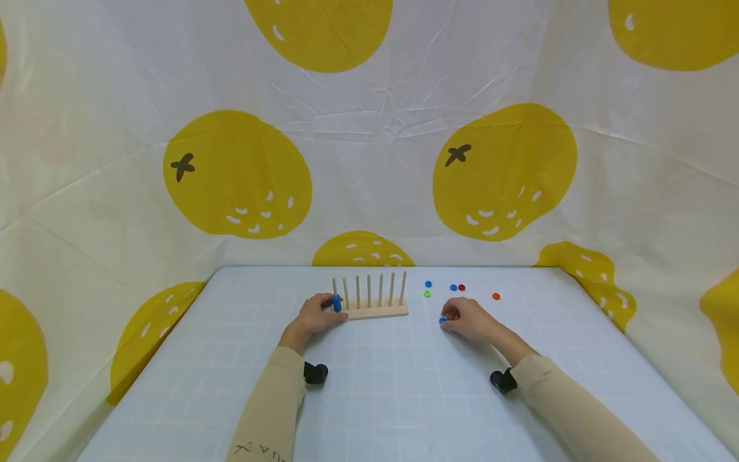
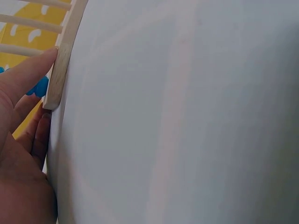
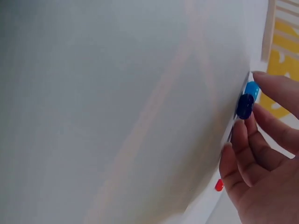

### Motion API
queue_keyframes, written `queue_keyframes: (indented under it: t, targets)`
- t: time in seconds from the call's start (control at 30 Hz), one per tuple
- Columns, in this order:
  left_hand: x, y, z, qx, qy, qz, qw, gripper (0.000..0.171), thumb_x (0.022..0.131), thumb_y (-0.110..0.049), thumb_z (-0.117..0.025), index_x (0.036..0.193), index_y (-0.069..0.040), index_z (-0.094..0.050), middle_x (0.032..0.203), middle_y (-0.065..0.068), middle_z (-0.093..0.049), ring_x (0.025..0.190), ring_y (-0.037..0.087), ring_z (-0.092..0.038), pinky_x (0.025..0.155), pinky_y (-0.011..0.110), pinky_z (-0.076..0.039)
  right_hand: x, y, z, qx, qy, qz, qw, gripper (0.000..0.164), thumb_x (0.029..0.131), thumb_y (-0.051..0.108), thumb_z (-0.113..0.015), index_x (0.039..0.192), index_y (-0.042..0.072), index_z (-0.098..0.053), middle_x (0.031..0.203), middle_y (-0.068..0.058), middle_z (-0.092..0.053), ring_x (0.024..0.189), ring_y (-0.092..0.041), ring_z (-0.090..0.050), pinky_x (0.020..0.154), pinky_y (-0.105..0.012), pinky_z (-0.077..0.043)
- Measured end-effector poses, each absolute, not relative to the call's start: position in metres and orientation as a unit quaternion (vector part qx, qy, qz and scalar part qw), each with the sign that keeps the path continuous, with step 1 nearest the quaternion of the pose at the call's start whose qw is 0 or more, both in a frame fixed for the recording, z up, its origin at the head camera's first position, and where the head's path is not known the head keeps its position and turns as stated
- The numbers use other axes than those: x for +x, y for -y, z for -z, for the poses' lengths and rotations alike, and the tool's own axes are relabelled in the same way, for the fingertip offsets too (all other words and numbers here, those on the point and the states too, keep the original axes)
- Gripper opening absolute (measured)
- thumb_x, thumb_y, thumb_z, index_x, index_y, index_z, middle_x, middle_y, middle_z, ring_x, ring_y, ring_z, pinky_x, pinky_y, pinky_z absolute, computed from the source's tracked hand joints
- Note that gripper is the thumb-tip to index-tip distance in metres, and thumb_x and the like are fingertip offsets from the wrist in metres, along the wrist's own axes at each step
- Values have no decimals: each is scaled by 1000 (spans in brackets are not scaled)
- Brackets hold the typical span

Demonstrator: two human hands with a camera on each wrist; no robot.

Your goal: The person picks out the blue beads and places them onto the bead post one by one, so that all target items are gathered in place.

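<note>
A small wooden rack with a row of upright pegs stands near the back of the table. Several blue rings are stacked on its leftmost peg. My left hand grips the rack's left end, thumb along the front edge and the other fingers behind, as the left wrist view also shows. To the right of the rack, my right hand pinches a dark blue ring between thumb and index finger, low at the table surface. A lighter blue piece shows right behind that ring in the right wrist view.
Beyond my right hand lie loose rings: a blue ring, a green ring, another blue ring beside a red ring, and an orange ring. A fruit-patterned curtain stands behind the pale table.
</note>
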State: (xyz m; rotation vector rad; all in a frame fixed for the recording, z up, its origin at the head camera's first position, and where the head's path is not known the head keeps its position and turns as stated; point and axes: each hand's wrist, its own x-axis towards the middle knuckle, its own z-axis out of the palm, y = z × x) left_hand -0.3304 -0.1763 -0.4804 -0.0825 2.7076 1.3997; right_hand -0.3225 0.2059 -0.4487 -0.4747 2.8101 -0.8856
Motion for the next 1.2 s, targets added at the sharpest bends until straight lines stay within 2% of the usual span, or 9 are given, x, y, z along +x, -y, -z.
queue_keyframes:
  t: [0.3, 0.6, 0.9, 1.13, 1.2]
  targets:
    - [-331, 177, 479, -25, -888, -457, 47, 54, 87, -28, -82, 135, -11, -65, 144, 17, -56, 145, 42, -34, 120, 61, -24, -327, -203, 447, -134, -942, 291, 102, 11, 93, 14, -76, 97, 6, -69, 87, -3, -63, 81, -19, -56, 77, -33, -51]
    - [-330, 176, 478, -29, -888, -457, 50, 56, 87, -28, -82, 137, -10, -63, 144, 17, -56, 143, 41, -37, 119, 60, -27, -330, -202, 445, -134, -944, 287, 90, 12, 95, 15, -73, 100, 5, -67, 89, -3, -64, 81, -18, -57, 76, -31, -53]
    - [-331, 176, 479, -32, -888, -456, 47, 61, 87, -28, -82, 140, -9, -60, 145, 17, -55, 143, 41, -38, 119, 60, -28, -331, -194, 432, -191, -933, 304, 15, 14, 95, 13, -73, 101, 2, -68, 89, -3, -65, 84, -18, -57, 77, -33, -52]
    - [-330, 175, 480, -11, -893, -448, 31, 54, 87, -27, -83, 134, -7, -65, 142, 20, -58, 144, 43, -36, 123, 59, -18, -325, -179, 422, -242, -912, 327, -44, 14, 95, 13, -73, 101, 1, -70, 89, -2, -69, 82, -16, -60, 73, -30, -50]
    - [-330, 176, 480, -5, -893, -449, 27, 52, 87, -26, -83, 132, -7, -67, 141, 20, -59, 143, 43, -38, 122, 59, -20, -324, -172, 421, -252, -908, 331, -56, 14, 95, 13, -73, 101, 1, -70, 88, -1, -69, 82, -15, -61, 72, -29, -50]
